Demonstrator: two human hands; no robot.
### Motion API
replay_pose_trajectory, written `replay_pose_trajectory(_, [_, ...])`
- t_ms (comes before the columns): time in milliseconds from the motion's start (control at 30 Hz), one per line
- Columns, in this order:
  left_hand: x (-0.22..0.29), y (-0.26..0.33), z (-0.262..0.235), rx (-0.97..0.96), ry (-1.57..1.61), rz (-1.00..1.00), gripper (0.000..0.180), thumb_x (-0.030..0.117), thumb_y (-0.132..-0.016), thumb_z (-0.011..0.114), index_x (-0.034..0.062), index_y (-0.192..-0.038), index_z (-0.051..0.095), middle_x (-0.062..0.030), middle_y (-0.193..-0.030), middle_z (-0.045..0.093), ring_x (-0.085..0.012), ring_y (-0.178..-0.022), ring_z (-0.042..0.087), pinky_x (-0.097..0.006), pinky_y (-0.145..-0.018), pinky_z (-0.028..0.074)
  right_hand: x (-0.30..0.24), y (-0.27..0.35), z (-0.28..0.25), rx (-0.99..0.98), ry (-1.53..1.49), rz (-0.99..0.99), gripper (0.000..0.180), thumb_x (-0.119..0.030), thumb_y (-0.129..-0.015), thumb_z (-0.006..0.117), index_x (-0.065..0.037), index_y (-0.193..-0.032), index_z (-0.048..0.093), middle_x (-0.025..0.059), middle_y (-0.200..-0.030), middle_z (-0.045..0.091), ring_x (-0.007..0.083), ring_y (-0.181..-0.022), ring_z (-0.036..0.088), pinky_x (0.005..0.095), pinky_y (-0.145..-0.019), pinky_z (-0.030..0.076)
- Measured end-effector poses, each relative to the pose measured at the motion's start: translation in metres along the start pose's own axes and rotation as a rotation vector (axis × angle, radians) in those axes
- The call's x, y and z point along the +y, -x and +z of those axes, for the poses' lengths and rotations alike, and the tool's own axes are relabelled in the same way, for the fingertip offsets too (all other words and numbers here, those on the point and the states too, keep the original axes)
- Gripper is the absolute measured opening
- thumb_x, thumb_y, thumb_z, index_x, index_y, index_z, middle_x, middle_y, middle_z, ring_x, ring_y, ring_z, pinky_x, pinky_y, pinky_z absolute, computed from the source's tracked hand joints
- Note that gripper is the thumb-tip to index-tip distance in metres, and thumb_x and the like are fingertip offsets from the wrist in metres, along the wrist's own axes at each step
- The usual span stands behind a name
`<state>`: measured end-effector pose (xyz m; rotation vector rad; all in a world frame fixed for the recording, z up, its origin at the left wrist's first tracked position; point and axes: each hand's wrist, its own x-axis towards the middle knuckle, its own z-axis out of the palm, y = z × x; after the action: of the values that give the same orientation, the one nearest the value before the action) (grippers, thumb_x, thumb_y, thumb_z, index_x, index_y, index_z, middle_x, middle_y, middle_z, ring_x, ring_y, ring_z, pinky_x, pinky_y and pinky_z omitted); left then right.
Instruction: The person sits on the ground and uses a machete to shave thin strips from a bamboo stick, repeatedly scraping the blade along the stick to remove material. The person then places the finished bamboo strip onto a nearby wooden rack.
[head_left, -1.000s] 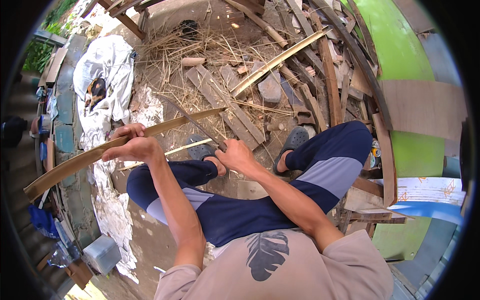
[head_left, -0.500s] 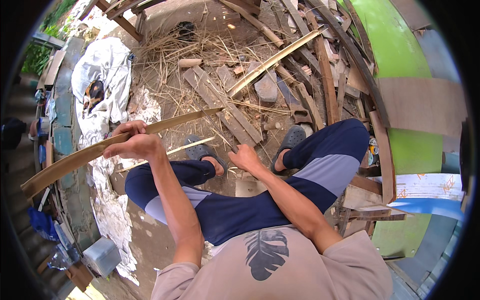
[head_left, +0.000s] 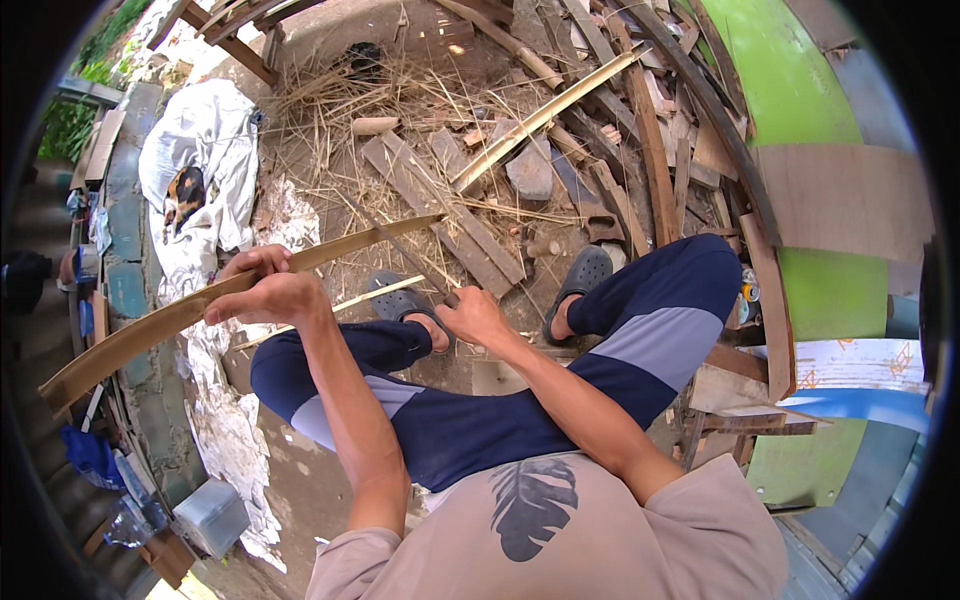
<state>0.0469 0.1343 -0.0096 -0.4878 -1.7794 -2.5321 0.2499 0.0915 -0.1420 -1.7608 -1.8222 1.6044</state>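
My left hand (head_left: pixel 268 288) is wrapped around a long, slightly curved bamboo strip (head_left: pixel 135 345), which slants from the lower left up toward the middle. In my right hand (head_left: pixel 472 314), closed in front of my shins, is the handle of a long narrow knife (head_left: pixel 400 246). Its dark blade points away to the upper left and crosses the bamboo strip near its far end; whether they touch I cannot tell. Below them a thin pale sliver (head_left: pixel 362 298) runs past my left clog (head_left: pixel 398 300).
Wooden planks (head_left: pixel 440 215), a stone (head_left: pixel 530 175) and straw-like shavings (head_left: pixel 315 100) litter the ground ahead. A split bamboo piece (head_left: pixel 548 115) leans over timber at right. A cat (head_left: pixel 184 197) lies on a white cloth (head_left: pixel 212 135) at left. Green panels (head_left: pixel 825 290) stand at right.
My right hand has moved slightly left and turned, so the knife's blade now shows extending to the upper left. My left hand and the bamboo strip have hardly moved.
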Motion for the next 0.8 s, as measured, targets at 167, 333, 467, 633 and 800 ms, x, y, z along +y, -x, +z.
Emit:
replay_pose_trajectory(167, [-0.002,-0.002,0.003,-0.061,-0.001,0.021,0.09,0.085,-0.082,0.007,0.0044,-0.067,0.044,-0.0074,-0.05,0.039,-0.0167,-0.042,0.04,-0.025,-0.043,0.035,0.022,-0.02,-0.005,-0.023,0.042,0.071,0.038,-0.031,-0.077,0.063,0.005,-0.088,0.069,0.0296,-0.083,0.067,0.0436,-0.082,0.067,0.0475,-0.077,0.053])
replay_pose_trajectory(333, [-0.001,0.003,0.001,-0.066,-0.047,0.032,0.092,0.086,-0.081,0.008,0.0038,-0.066,0.045,-0.0076,-0.051,0.04,-0.0162,-0.042,0.041,-0.024,-0.043,0.035,-0.081,0.044,-0.022,-0.115,-0.124,-0.217,0.031,-0.028,-0.077,0.061,0.002,-0.082,0.067,0.0284,-0.07,0.062,0.0461,-0.074,0.063,0.0498,-0.073,0.051])
replay_pose_trajectory(467, [-0.001,0.002,0.001,-0.048,-0.037,0.025,0.091,0.087,-0.079,0.009,0.0048,-0.063,0.043,-0.0074,-0.051,0.039,-0.0157,-0.042,0.041,-0.024,-0.043,0.035,-0.066,0.034,-0.008,-0.105,-0.112,-0.155,0.032,-0.028,-0.077,0.061,0.002,-0.082,0.067,0.0285,-0.071,0.063,0.0457,-0.074,0.064,0.0499,-0.073,0.051])
replay_pose_trajectory(633, [0.001,0.003,0.004,-0.018,-0.038,0.032,0.09,0.088,-0.079,0.007,0.006,-0.062,0.041,-0.0073,-0.051,0.04,-0.0159,-0.042,0.04,-0.024,-0.043,0.035,0.06,-0.03,0.016,0.006,0.003,0.193,0.043,-0.031,-0.076,0.062,0.009,-0.092,0.069,0.0318,-0.086,0.066,0.0452,-0.085,0.067,0.0481,-0.079,0.053])
replay_pose_trajectory(800, [0.002,0.002,0.006,-0.008,-0.041,0.017,0.09,0.088,-0.078,0.007,0.0063,-0.063,0.041,-0.0072,-0.051,0.04,-0.0161,-0.043,0.04,-0.024,-0.044,0.034,-0.027,0.011,-0.012,-0.033,0.009,-0.043,0.036,-0.029,-0.077,0.062,0.004,-0.086,0.069,0.0302,-0.08,0.066,0.0468,-0.081,0.066,0.049,-0.077,0.053])
